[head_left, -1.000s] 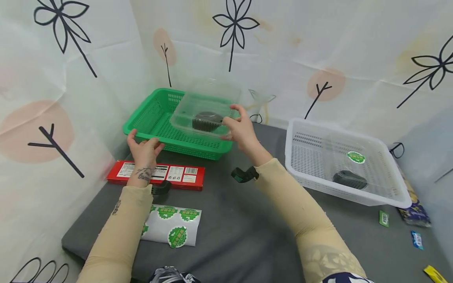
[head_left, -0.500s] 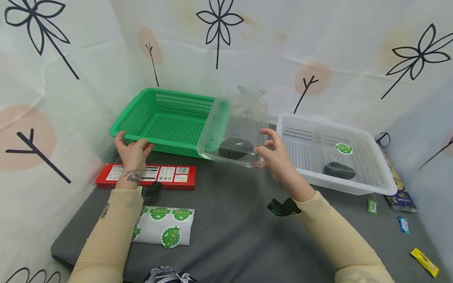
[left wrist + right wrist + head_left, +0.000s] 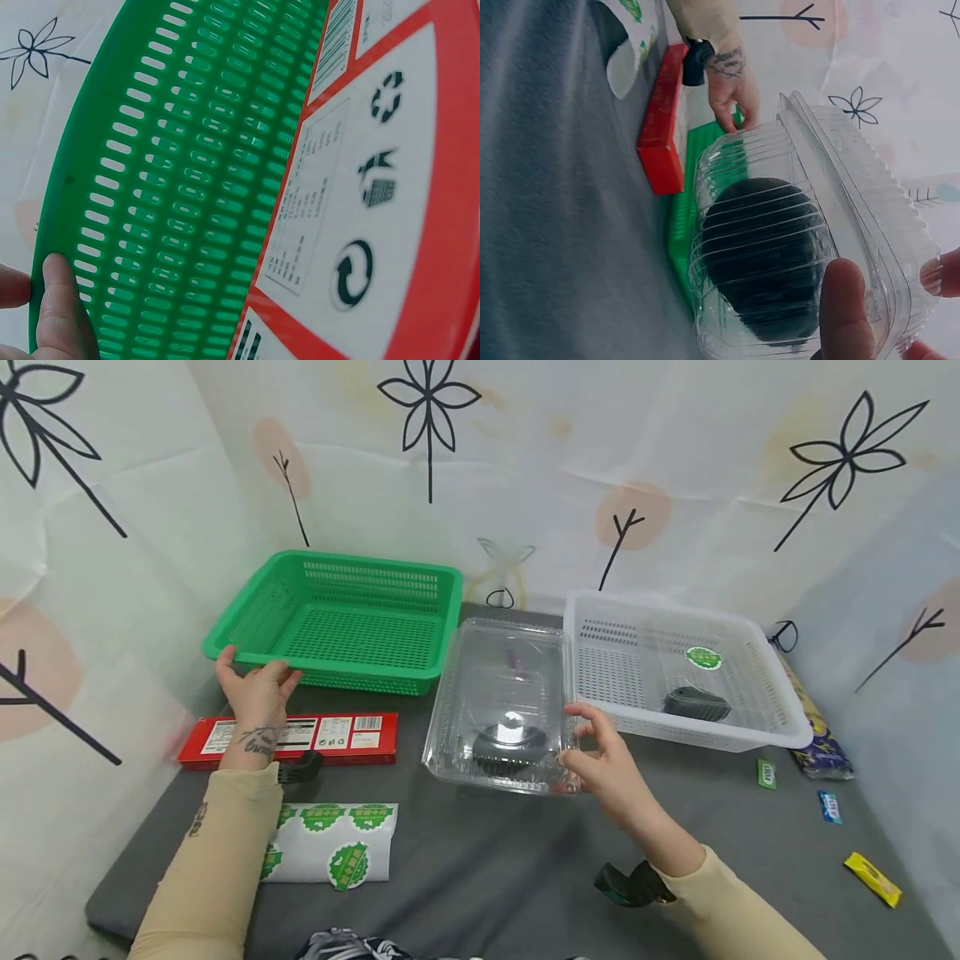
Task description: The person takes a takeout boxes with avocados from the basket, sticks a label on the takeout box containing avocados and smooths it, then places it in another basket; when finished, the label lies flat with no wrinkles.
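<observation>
My right hand (image 3: 611, 768) pinches the right edge of a clear plastic clamshell box (image 3: 491, 672), which is closed and tilted over the grey table. Inside it lies a dark rounded item (image 3: 761, 251) with a ridged look, its kind unclear through the plastic. The thumb presses one side of the box and fingertips reach round the other in the right wrist view. My left hand (image 3: 257, 700) grips the front rim of a green plastic basket (image 3: 367, 681) at its left. Finger and thumb lie on either side of that rim in the left wrist view.
A white basket (image 3: 712, 739) stands right, holding a similar clear box with a green sticker (image 3: 703, 658). A red carton (image 3: 378, 739) lies before the green basket, near a sticker sheet (image 3: 371, 852). Small packets, one yellow (image 3: 872, 879), and a purple bag (image 3: 817, 760) lie right.
My right hand has carried the clear box out from over the green basket, rightward and toward me. The left hand keeps its grip on the rim. The head view has swung right.
</observation>
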Available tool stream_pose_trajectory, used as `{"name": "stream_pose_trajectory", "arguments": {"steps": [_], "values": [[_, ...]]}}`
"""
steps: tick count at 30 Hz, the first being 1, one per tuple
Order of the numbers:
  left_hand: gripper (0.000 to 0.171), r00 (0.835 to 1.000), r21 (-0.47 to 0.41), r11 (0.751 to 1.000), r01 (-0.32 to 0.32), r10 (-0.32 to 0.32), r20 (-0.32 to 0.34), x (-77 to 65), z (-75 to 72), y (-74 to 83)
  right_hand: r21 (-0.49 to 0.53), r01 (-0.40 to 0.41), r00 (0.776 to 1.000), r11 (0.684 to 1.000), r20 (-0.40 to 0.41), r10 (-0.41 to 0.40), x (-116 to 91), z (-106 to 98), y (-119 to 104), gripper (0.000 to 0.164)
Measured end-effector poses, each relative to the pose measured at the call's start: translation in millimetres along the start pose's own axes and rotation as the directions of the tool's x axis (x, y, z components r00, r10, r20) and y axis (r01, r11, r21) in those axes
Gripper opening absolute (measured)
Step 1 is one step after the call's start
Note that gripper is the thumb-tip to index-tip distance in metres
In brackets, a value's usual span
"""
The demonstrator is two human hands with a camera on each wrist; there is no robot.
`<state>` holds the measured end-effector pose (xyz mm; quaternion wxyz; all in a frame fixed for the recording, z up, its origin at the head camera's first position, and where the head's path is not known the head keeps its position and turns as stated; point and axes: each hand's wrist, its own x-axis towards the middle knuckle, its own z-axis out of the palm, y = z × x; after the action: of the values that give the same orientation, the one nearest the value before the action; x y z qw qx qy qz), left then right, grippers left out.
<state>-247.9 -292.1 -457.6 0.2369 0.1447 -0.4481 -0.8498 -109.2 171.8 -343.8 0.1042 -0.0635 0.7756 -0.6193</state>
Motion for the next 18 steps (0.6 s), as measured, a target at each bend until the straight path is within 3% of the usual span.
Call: {"name": "stream_pose_trajectory", "arguments": {"steps": [7, 14, 18], "values": [[0.086, 1.000, 0.007, 1.000, -0.003, 0.003, 0.017, 2.4, -3.0, -1.6, 0.030, -0.003, 1.000, 1.000, 0.027, 0.002, -22.2, 8.0, 15.6, 0.055], [0.087, 1.000, 0.024, 1.000, 0.017, -0.016, -0.019, -5.0, 3.3, 7.4, 0.123, -0.022, 0.998, 0.992, 0.067, 0.013, -33.9, 17.9, 32.0, 0.056], [0.087, 1.000, 0.023, 1.000, 0.007, -0.007, -0.004, -3.4, 1.5, 5.0, 0.136, -0.018, 0.998, 0.991, 0.063, 0.010, -36.8, 21.0, 41.6, 0.056]]}}
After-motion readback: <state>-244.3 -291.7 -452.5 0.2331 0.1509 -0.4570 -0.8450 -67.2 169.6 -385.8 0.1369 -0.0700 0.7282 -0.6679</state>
